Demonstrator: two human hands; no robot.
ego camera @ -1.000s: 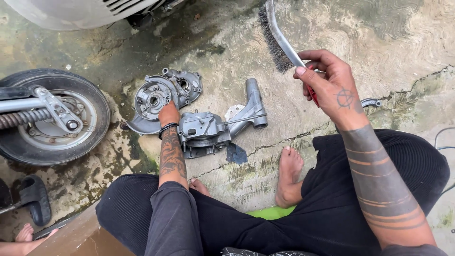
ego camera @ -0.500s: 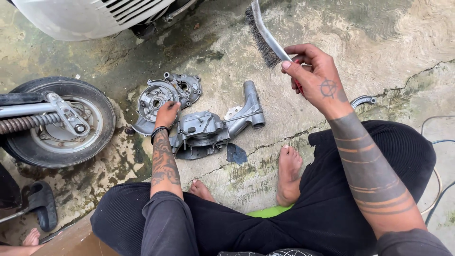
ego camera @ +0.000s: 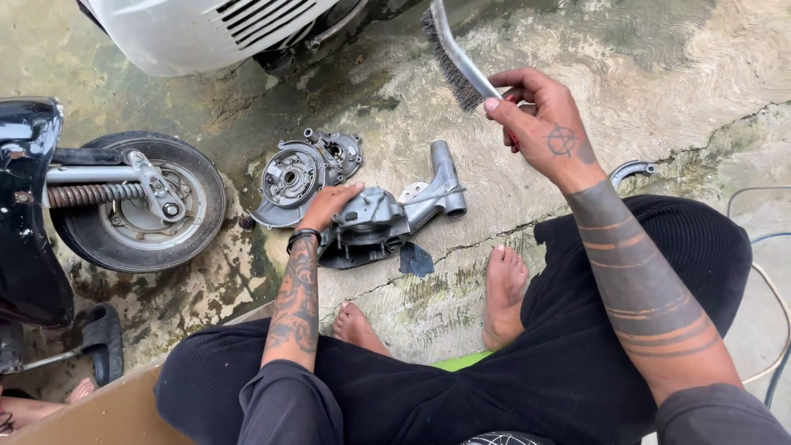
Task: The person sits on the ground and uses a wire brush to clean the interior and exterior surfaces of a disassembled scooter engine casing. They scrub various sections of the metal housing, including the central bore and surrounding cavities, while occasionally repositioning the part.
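Fingers of the right hand (ego camera: 548, 132) are pinching a grey wire brush (ego camera: 453, 58) above the grey metal engine casing (ego camera: 371, 218), where the left hand (ego camera: 329, 202) is resting flat, fingers together

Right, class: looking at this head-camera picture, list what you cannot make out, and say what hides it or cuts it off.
- Wire brush: its tip runs off the top edge; the right hand covers the handle.
- Engine casing: the left hand covers part of its top.
- White vehicle body: cut off by the top edge.
- Curved metal piece: partly behind the right forearm.
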